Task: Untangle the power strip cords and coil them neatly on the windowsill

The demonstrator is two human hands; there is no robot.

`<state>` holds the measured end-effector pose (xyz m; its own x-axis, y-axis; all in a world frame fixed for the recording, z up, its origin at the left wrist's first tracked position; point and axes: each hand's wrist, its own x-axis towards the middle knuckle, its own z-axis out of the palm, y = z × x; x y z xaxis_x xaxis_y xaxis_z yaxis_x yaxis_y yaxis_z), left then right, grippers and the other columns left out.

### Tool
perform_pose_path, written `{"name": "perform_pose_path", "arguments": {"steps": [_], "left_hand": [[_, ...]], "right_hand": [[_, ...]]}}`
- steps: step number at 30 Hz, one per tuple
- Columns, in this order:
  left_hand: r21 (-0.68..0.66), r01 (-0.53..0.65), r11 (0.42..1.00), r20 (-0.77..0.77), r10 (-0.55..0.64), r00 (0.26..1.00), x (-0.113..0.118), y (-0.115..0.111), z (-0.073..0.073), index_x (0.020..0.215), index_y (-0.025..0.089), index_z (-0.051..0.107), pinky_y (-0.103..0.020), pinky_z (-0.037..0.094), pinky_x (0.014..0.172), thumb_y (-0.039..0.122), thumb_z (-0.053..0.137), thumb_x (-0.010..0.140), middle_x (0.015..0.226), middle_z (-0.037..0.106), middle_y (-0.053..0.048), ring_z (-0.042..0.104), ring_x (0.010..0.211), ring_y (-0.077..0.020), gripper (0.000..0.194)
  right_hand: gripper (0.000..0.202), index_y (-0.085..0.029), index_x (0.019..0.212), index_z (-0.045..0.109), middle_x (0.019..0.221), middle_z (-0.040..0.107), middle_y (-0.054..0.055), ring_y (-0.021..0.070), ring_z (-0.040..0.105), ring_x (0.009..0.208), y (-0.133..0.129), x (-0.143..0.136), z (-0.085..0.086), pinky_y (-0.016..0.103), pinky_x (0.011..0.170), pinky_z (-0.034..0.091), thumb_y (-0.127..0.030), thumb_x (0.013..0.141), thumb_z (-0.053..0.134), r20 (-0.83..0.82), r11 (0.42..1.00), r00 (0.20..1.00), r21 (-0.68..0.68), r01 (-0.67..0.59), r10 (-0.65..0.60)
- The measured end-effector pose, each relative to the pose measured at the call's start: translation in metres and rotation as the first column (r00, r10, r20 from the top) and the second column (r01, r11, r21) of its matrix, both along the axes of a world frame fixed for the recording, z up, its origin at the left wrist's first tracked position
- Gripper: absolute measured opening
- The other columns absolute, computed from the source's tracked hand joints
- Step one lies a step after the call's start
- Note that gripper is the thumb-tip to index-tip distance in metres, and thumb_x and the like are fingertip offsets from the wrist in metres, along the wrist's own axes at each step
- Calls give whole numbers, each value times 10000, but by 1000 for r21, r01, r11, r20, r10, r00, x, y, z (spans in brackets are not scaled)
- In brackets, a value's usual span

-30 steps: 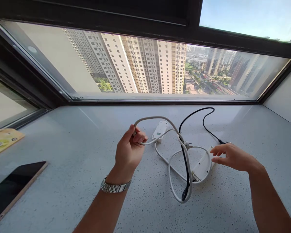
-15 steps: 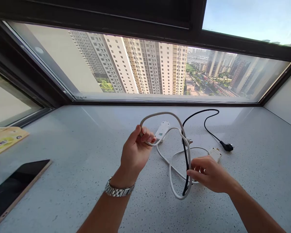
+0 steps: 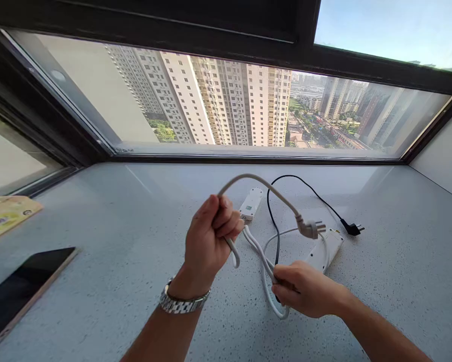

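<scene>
My left hand (image 3: pixel 212 234) is closed round a grey-white cable (image 3: pixel 256 178), whose plug (image 3: pixel 311 229) hangs free to the right. With fingers pinched, my right hand (image 3: pixel 304 289) grips white cable loops (image 3: pixel 261 256) near the black cord (image 3: pixel 269 211); whether it also holds the black cord I cannot tell. The black plug (image 3: pixel 351 228) lies on the speckled surface. One white power strip (image 3: pixel 251 203) rests behind my left hand. Another white strip (image 3: pixel 326 249) lies behind my right hand, partly hidden by it.
A phone (image 3: pixel 25 289) lies at the left on the pale sill (image 3: pixel 127 301), with a yellow packet (image 3: pixel 7 216) behind it. The dark window frame (image 3: pixel 248 160) runs along the back, and a white wall (image 3: pixel 442 146) stands at the right.
The grey-white plug has come out from among the loops and now hangs in the open. My right hand has moved left and slightly down. The black cord has shifted left.
</scene>
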<state>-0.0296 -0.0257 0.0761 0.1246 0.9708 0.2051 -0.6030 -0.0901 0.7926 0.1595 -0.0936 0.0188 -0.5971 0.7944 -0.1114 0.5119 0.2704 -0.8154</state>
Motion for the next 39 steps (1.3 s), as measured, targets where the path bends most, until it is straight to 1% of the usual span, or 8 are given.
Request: {"name": "perform_pose_path", "arguments": {"steps": [5,12,20,25,28,31,35,39], "left_hand": [[-153,-304,940,331,338,881,-40,13,21,585,178,404,-188,155,336,298,243,979,448,139,69,94,351,-68,442],[-295,-463,836,173,523,835,-52,29,11,554,184,275,-213,96,368,238,319,901,415,136,69,62,354,-73,354],[-118,-532,838,-251,493,833,-41,45,-16,609,189,439,-190,149,349,248,568,690,470,257,92,180,349,-42,164],[319,-666,674,-674,656,340,-44,55,-36,1126,188,524,-316,482,618,314,671,651,1043,540,-90,587,772,-191,513],[699,-397,594,-631,774,46,-31,34,-28,1214,179,524,-510,365,989,381,648,738,1268,483,-166,437,1218,-353,532],[806,38,591,-591,802,83,-7,-2,-14,1196,233,559,-504,301,1044,431,574,846,1244,552,-116,426,1245,-331,402],[522,672,526,-820,527,224,19,-24,-20,1236,274,548,-433,330,1038,521,658,786,1211,606,-73,496,1186,-274,525],[328,694,641,-912,406,56,19,-4,-43,986,223,648,-486,248,1074,475,783,671,995,661,-42,571,1033,-256,426]], "right_hand": [[384,-153,839,615,749,616,29,108,576,586,14,29,3,214,544,445,-501,899,465,-188,937,981,-330,-112,51],[382,-181,973,634,849,670,66,180,595,712,35,70,9,253,535,341,-503,895,444,357,807,725,317,498,-589],[221,-188,779,629,833,686,62,182,596,745,51,83,-8,259,538,309,-302,874,465,518,811,629,292,506,-579],[190,-184,863,634,722,677,48,186,610,694,52,74,-11,271,576,379,-302,874,485,346,741,656,299,601,-671],[236,-190,1017,625,874,706,69,200,656,797,52,69,-18,292,660,466,-329,882,490,197,779,754,157,607,-627],[437,-230,1221,542,1247,597,108,247,581,1121,48,67,-17,351,840,493,-486,866,526,34,868,873,128,480,-487],[576,-257,1252,490,1313,510,108,264,561,1087,33,69,-1,398,862,475,-597,797,586,164,918,923,262,299,-347],[626,-232,1081,551,1099,596,83,250,578,910,12,78,2,376,767,480,-672,657,686,356,960,903,225,166,-240]]}}
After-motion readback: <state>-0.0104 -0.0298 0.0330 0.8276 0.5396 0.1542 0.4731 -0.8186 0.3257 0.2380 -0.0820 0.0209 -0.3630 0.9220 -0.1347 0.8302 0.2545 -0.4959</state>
